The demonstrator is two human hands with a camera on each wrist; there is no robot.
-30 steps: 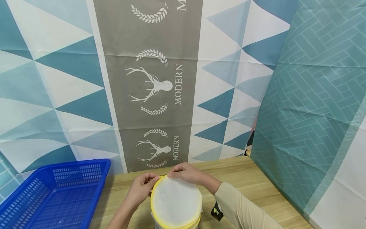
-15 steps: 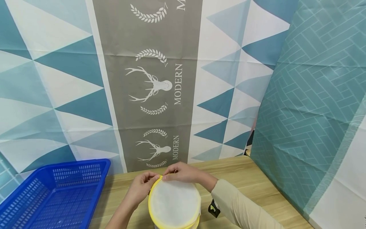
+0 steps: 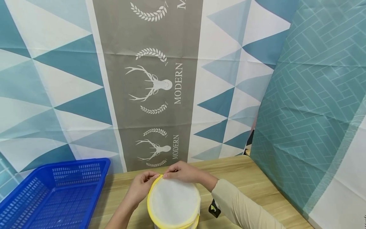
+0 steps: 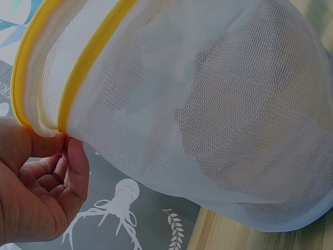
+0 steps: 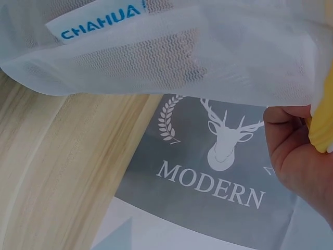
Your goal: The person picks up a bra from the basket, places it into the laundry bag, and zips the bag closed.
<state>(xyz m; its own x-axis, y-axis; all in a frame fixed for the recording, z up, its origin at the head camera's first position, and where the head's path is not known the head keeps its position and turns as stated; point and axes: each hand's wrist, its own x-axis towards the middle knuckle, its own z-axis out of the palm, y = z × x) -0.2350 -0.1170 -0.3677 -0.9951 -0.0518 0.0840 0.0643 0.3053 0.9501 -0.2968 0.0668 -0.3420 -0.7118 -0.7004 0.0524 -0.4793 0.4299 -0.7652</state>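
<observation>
A white mesh laundry bag (image 3: 175, 203), round and drum-like with a yellow zipper edge around its top, stands upright before me. My left hand (image 3: 140, 188) pinches its rim at the far left side. In the left wrist view, two yellow zipper bands (image 4: 88, 62) stand apart above the left fingertips, with white mesh between them. My right hand (image 3: 184, 171) pinches the yellow edge beside the left one, thumb over the lid. A blue-lettered CHAHUA label (image 5: 101, 22) shows on the bag's side. The zipper slider is hidden by the fingers.
On the left stands a blue perforated plastic basket (image 3: 77, 200). A small black strap-like item (image 3: 214, 209) is by the right sleeve. The wooden table (image 3: 246, 184) ends against a patterned backdrop (image 3: 154, 105), with a teal panel (image 3: 308, 95) to the right.
My right hand has slid left along the rim, closer to the left hand, then stayed nearly still. The bag has shifted slightly left.
</observation>
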